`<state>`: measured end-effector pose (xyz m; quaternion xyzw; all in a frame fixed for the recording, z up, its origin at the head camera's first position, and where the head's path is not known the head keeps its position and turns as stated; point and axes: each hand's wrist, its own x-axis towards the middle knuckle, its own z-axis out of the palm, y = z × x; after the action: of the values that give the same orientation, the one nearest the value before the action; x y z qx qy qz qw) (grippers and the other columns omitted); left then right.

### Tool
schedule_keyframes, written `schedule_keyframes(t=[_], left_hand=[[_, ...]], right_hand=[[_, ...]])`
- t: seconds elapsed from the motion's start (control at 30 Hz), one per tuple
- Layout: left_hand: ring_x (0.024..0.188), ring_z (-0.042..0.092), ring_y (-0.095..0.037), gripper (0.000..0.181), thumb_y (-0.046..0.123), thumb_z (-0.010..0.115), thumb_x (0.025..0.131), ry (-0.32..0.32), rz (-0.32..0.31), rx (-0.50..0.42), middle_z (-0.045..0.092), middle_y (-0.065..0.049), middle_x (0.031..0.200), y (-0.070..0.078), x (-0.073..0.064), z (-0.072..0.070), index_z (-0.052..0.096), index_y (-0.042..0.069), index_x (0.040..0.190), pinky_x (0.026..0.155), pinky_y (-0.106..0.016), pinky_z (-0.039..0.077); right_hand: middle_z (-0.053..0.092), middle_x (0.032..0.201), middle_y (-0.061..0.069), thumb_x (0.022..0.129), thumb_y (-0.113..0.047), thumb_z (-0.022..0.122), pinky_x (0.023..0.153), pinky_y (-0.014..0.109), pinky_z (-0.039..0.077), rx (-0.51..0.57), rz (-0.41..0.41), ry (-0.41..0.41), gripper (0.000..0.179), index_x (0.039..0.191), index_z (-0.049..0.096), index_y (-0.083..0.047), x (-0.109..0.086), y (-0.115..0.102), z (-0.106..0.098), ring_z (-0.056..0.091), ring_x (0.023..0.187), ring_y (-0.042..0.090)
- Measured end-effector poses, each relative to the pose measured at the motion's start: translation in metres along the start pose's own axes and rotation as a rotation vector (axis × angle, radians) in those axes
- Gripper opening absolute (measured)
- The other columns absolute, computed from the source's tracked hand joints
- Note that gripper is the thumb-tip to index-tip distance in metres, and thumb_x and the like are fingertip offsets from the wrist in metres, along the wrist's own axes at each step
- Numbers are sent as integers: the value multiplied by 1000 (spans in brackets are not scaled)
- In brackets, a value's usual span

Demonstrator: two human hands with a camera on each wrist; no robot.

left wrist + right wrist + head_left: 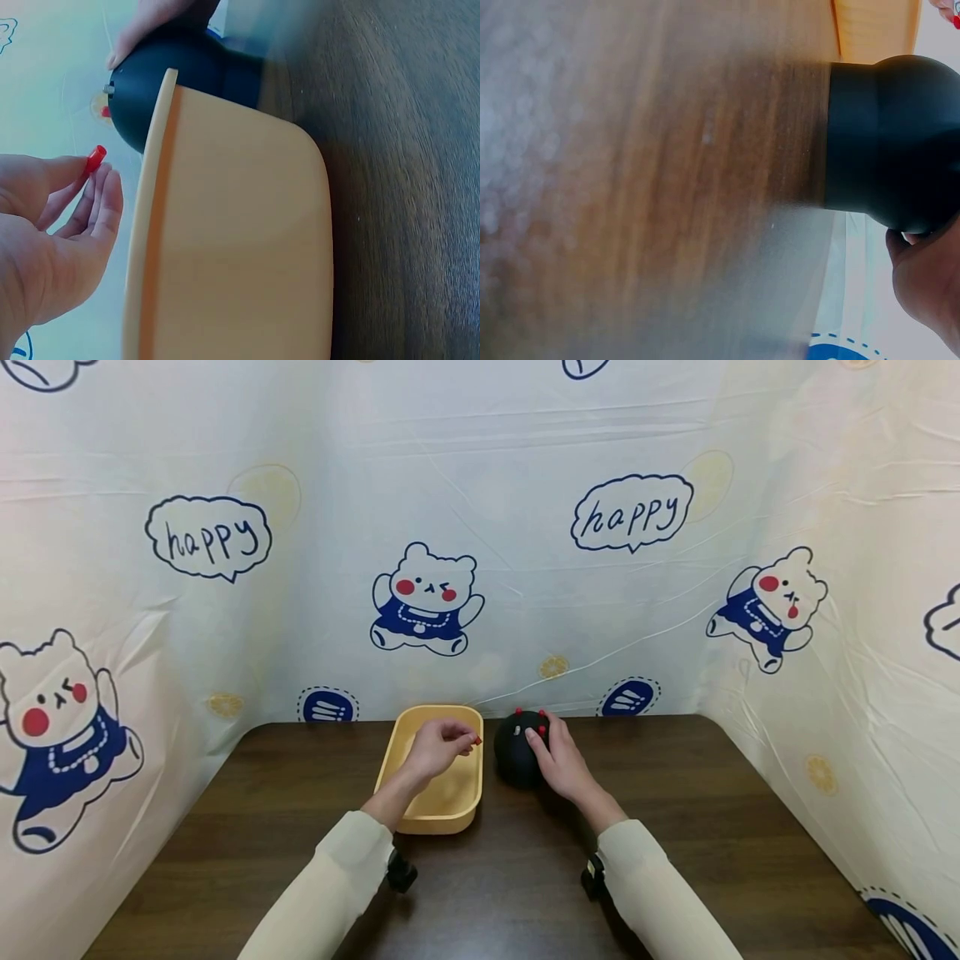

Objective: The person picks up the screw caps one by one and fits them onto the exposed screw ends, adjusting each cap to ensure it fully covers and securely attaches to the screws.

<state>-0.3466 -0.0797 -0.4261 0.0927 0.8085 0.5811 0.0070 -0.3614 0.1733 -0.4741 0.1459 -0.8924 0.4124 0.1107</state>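
Note:
My left hand (435, 750) is over the yellow tray (435, 824), pinching a small red cap (96, 159) between thumb and fingertips. The cap is tube-shaped and points toward a black dome-topped stand (517, 764) just right of the tray. Several red caps (542, 730) stick out from the top of the stand. Among them is a bare metal stud (109, 89). My right hand (566, 767) grips the right side of the stand, thumb on top near the caps. Its other fingers are partly hidden behind the dome.
Tray and stand are close together near the back edge of the brown wooden table (517, 893). A printed curtain (525, 610) hangs right behind that edge and along both sides. The tray's raised rim (154, 172) lies between my left wrist and the stand's base.

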Motion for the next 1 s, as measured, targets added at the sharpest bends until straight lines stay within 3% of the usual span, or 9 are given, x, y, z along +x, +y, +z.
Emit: schedule_keyframes(t=[0.23, 0.37, 0.6, 1.0], left_hand=[[85, 69, -21, 11, 8, 69, 97, 22, 46, 7, 73, -14, 99, 9, -1, 7, 74, 1, 104, 91, -53, 56], [86, 69, -21, 12, 10, 70, 98, 31, 60, 20, 73, -13, 100, 13, 0, 11, 74, 2, 106, 91, -51, 57], [87, 68, -20, 10, 15, 71, 97, 54, 93, 41, 74, -6, 100, 21, 7, 19, 76, 9, 104, 82, -33, 59], [90, 63, -22, 10, 17, 74, 95, 91, 112, 46, 73, -1, 100, 33, 11, 31, 80, 16, 104, 81, -32, 58]], right_hand=[[38, 153, 23, 108, -51, 42, 115, 58, 35, 0, -11, 8, 69, 157, 29, -4, 0, 0, 0, 44, 139, 39], [39, 153, 23, 108, -50, 42, 115, 57, 36, -5, -7, 11, 69, 157, 29, -3, 1, 1, 1, 44, 139, 39], [40, 152, 23, 108, -51, 43, 114, 57, 37, 2, -4, 17, 69, 157, 29, -4, 2, 0, 0, 46, 137, 39], [40, 150, 24, 108, -50, 42, 112, 58, 39, 2, -10, 22, 69, 156, 29, -2, 2, 2, 1, 48, 134, 40]])
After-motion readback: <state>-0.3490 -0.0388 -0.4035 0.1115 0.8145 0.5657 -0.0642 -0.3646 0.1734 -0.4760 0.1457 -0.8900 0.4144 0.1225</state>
